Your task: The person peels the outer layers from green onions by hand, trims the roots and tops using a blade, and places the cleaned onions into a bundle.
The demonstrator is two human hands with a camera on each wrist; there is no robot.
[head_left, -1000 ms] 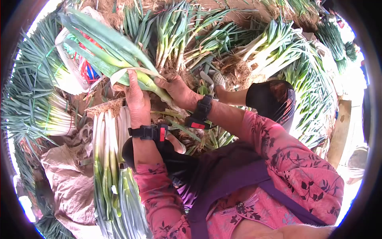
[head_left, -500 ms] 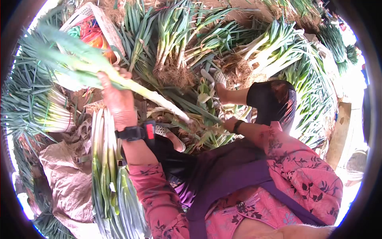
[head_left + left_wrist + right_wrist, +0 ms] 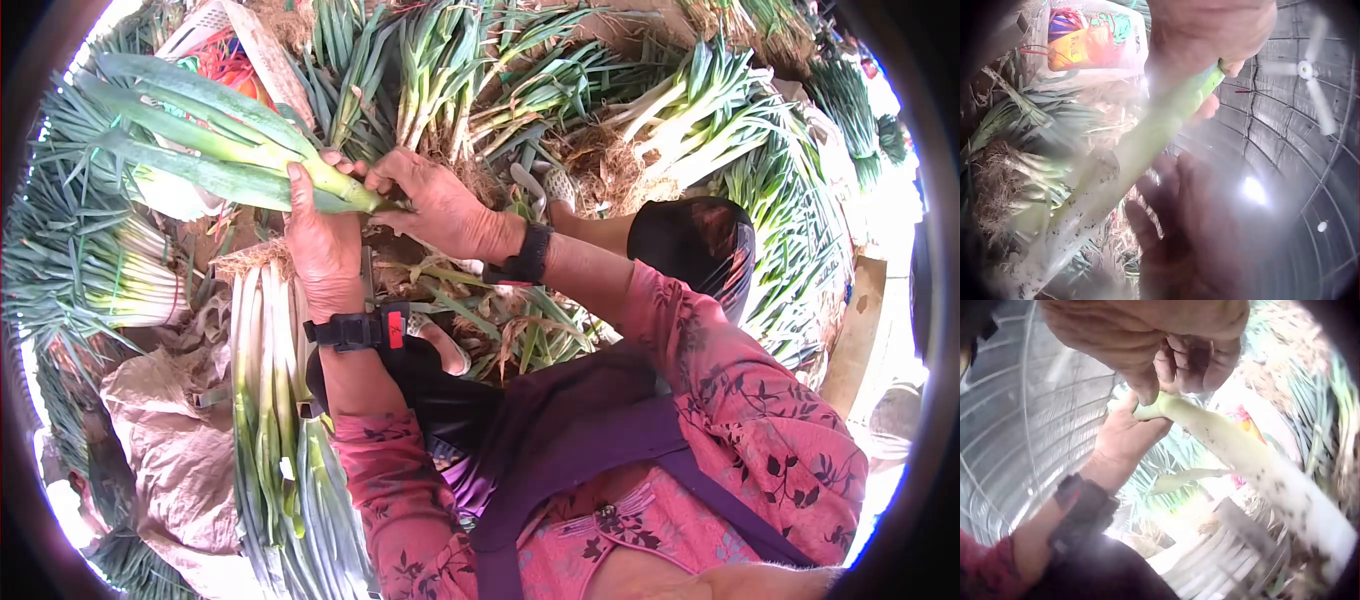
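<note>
A thick leek (image 3: 240, 145) lies across the front of the body in the head view, its broad green leaves pointing up left. My left hand (image 3: 325, 250) grips it just below the leaves, thumb on top. At the pale shaft (image 3: 1254, 462), my right hand (image 3: 440, 205) has curled fingers, with thumb and fingertips pinching at the stem beside the left hand. In the left wrist view the white shaft is specked with dirt, and an outer layer ends in a ragged edge. Loose peeled leaves (image 3: 530, 330) lie below the hands.
Trimmed leeks (image 3: 265, 400) lie beside the left forearm, near a crumpled tan sack (image 3: 170, 430). A white basket (image 3: 275, 65) holds coloured ties. Bundled leeks (image 3: 130, 275) are stacked at left, and rooted leeks (image 3: 430, 90) lie ahead and to the right.
My right hand went from the leek down right to the loose leaves, then came back to the stem. My left hand swung the leek left, then partly back right.
</note>
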